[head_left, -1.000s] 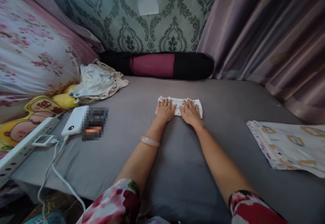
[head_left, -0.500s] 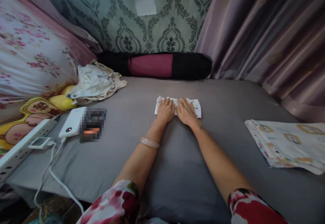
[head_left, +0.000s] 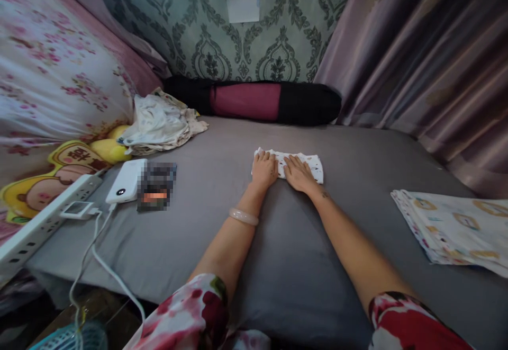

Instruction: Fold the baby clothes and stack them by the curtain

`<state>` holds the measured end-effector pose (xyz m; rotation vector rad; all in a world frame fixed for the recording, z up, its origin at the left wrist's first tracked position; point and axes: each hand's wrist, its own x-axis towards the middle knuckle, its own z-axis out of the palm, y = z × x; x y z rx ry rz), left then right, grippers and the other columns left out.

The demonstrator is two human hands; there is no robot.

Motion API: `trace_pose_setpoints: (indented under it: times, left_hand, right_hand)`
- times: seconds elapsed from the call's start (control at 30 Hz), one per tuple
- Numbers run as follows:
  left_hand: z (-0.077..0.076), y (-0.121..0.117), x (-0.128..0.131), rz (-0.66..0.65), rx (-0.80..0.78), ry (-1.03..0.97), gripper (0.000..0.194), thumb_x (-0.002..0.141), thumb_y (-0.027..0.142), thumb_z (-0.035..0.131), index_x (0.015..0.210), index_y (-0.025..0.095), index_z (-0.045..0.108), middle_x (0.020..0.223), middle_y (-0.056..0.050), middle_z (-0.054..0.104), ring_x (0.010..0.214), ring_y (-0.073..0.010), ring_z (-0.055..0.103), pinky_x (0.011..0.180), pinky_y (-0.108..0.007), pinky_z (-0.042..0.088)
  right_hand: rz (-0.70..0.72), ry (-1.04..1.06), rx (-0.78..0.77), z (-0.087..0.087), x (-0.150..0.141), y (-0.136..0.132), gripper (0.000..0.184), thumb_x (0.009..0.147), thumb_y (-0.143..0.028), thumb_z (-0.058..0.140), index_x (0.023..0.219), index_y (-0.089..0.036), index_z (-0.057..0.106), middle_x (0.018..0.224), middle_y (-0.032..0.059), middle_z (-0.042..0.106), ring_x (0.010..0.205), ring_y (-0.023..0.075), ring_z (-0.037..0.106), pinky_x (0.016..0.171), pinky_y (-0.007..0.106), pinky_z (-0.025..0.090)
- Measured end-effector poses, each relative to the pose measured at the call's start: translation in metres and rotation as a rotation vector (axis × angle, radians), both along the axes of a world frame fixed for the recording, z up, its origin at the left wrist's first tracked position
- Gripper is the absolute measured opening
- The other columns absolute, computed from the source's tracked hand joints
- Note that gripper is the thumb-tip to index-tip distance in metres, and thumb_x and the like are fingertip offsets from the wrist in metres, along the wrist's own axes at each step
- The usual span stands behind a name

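Note:
A small folded white cloth with tiny prints [head_left: 311, 161] lies on the grey bed sheet [head_left: 222, 217] in the middle of the view. My left hand [head_left: 265, 168] rests flat on the cloth's left end, fingers stretched out. My right hand [head_left: 299, 172] lies flat beside it on the cloth's middle, fingers spread. Both palms press down on the cloth. A pale bangle [head_left: 243, 216] sits on my left wrist.
A folded patterned blanket [head_left: 456, 228] lies at the right. A crumpled pile of pale clothes [head_left: 161, 124] sits at the back left. A white power bank [head_left: 126, 180], a blurred dark item [head_left: 156, 186] and a power strip [head_left: 43, 220] with white cables lie left. A black-and-maroon roll [head_left: 254, 101] lines the wall.
Both hands stay flat on the folded cloth, close together. The camera has shifted slightly, so everything sits a little further right in view.

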<state>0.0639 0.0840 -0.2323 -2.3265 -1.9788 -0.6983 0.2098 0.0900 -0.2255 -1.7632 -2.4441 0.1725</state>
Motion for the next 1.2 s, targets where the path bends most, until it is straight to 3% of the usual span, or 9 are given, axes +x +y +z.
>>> trace_pose_setpoints:
  times: [0.2,0.37,0.53,0.9,1.2]
  left_hand:
    - [0.006,-0.002,-0.018,0.153,-0.05,-0.071,0.035,0.093,0.019,0.04,0.123,0.019,0.058,0.142,-0.009,0.052,0.139,-0.0282,0.036,0.111,-0.046,0.029]
    - [0.005,-0.005,-0.024,0.172,-0.1,-0.148,0.038,0.093,0.017,0.037,0.126,0.021,0.057,0.144,-0.006,0.052,0.137,-0.0258,0.038,0.109,-0.044,0.033]
    - [0.004,-0.005,-0.026,0.186,-0.143,-0.217,0.039,0.093,0.017,0.037,0.127,0.023,0.057,0.144,-0.004,0.051,0.134,-0.0247,0.041,0.107,-0.042,0.036]
    - [0.006,0.002,-0.032,0.218,-0.111,-0.33,0.042,0.091,0.014,0.038,0.127,0.021,0.058,0.13,-0.008,0.062,0.129,-0.0219,0.047,0.106,-0.039,0.038]
    - [0.003,0.006,-0.035,0.219,-0.11,-0.347,0.042,0.087,0.015,0.044,0.126,0.022,0.06,0.126,-0.009,0.065,0.121,-0.0227,0.055,0.102,-0.039,0.042]
  right_hand:
    - [0.047,0.013,0.093,0.009,-0.028,0.004,0.055,0.1,-0.035,0.02,0.148,-0.011,0.036,0.156,0.0128,0.03,0.145,0.0271,0.023,0.116,0.05,0.018]
    - [0.042,0.004,0.119,-0.004,-0.048,0.006,0.056,0.1,-0.035,0.021,0.146,-0.009,0.039,0.153,0.0139,0.036,0.143,0.0267,0.027,0.116,0.048,0.019]
    - [0.035,-0.024,0.159,-0.014,-0.049,0.008,0.054,0.1,-0.033,0.024,0.145,-0.009,0.04,0.152,0.0144,0.038,0.142,0.0263,0.03,0.116,0.048,0.019]
    - [0.046,-0.028,0.095,0.0,-0.06,0.011,0.055,0.1,-0.033,0.021,0.144,-0.006,0.04,0.152,0.0166,0.037,0.142,0.0286,0.029,0.115,0.051,0.018]
    - [0.074,-0.082,0.038,-0.005,-0.077,0.017,0.059,0.099,-0.031,0.018,0.149,-0.004,0.032,0.156,0.016,0.029,0.145,0.0265,0.023,0.116,0.048,0.019]
